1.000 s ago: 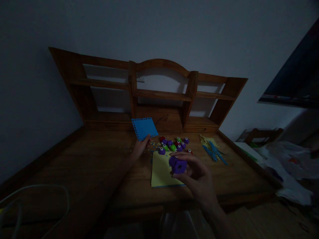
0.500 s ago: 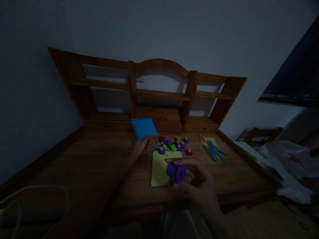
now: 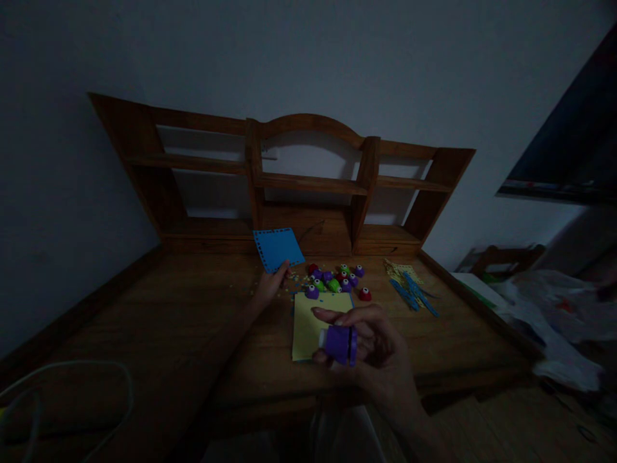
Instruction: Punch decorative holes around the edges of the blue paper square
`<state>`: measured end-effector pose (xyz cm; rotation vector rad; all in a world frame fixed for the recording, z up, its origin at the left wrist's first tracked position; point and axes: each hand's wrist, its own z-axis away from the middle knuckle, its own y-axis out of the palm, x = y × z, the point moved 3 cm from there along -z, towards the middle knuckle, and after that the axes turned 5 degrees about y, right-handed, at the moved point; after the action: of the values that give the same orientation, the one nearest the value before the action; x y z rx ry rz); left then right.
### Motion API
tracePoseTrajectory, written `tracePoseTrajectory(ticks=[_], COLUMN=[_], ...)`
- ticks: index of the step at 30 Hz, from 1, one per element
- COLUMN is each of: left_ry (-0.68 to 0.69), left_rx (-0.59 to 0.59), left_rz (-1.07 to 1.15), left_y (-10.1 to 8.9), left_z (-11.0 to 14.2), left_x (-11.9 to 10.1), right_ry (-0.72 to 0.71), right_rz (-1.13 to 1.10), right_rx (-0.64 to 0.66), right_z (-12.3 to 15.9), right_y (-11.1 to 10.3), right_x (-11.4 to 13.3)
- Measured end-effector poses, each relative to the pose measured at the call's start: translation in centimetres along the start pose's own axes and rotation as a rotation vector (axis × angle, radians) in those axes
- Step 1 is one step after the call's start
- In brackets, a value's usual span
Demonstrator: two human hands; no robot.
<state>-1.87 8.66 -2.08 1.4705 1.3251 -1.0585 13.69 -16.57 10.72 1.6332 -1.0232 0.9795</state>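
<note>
Between its thumb and fingers, my left hand point(image 3: 274, 283) pinches the lower edge of a blue sheet of paper point(image 3: 279, 249), which has small holes punched along its top and left edges. My right hand point(image 3: 380, 341) is closed on a purple craft paper punch point(image 3: 338, 344) with a white top, held above the desk nearer to me. Below it lies a stack of yellow paper point(image 3: 304, 331) with some blue edges showing. Several purple, green and red punches point(image 3: 333, 283) are grouped behind the stack, and one red punch point(image 3: 365, 294) stands apart to the right.
Small paper bits point(image 3: 295, 278) are scattered beside the punches. Punched blue strips point(image 3: 413, 292) and yellow strips point(image 3: 402, 271) lie at the right of the wooden desk point(image 3: 183, 302). A wooden shelf unit point(image 3: 313, 186) rises at the back. Plastic bags point(image 3: 554, 302) are piled at the right.
My right hand has turned the purple punch, so its side now faces me rather than its flat base. My left hand and the blue sheet have hardly moved.
</note>
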Motion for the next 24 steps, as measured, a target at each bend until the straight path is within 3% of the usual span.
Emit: tracePoseTrajectory(ticks=[6, 9, 13, 18, 22, 24], left_ry=[0.021, 0.053, 0.053, 0.042, 0.026, 0.021], left_rx=[0.009, 0.017, 0.021, 0.024, 0.013, 0.004], left_rz=[-0.022, -0.025, -0.006, 0.036, 0.024, 0.018], left_y=[0.0, 0.0, 0.2, 0.5, 0.5, 0.4], left_z=[-0.1, -0.2, -0.1, 0.2, 0.2, 0.1], left_x=[0.2, 0.4, 0.2, -0.3, -0.1, 0.1], right_ry=[-0.063, -0.119, -0.222, -0.094, -0.056, -0.078], right_rz=[0.056, 0.156, 0.371, 1.019, 1.280, 1.385], right_rx=[-0.019, -0.092, -0.259, -0.278, -0.177, -0.197], right_z=[0.0, -0.7, -3.0, -8.0, -12.0, -13.7], right_y=[-0.3, -1.6, -6.1, -12.7, -14.9, -15.1], right_x=[-0.1, -0.3, -0.9, -2.4, -3.4, -3.9])
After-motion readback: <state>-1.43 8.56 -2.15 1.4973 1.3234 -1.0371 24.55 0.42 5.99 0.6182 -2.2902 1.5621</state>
